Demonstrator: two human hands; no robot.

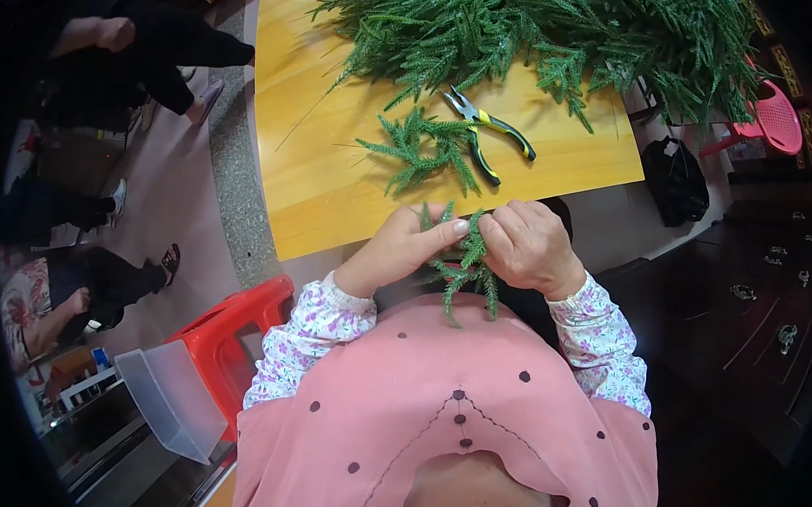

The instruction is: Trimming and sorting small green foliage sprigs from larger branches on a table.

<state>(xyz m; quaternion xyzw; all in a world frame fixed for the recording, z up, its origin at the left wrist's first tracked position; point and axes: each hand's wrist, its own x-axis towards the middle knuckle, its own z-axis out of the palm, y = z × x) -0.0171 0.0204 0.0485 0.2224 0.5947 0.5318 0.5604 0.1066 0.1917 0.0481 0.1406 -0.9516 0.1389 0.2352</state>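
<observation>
Between my hands, just off the table's near edge, is a small green artificial pine sprig [460,277] with several needled tips hanging down toward my lap. My left hand [401,249] grips it from the left, thumb laid across the stems. On the other side my right hand [529,247] has its fingers curled tightly around the sprig's right part. A finished-looking ring of pine sprigs [409,149] lies on the yellow table in front. Touching its right side are pliers [491,130] with black and yellow handles, their jaws pointing away from me.
A big heap of green pine branches [541,25] covers the far part of the yellow table [323,180]. A red stool [222,349] and a clear plastic bin [165,400] stand at my left. To the right are a black bag [676,181] and a pink chair [777,120]. Other people sit at far left.
</observation>
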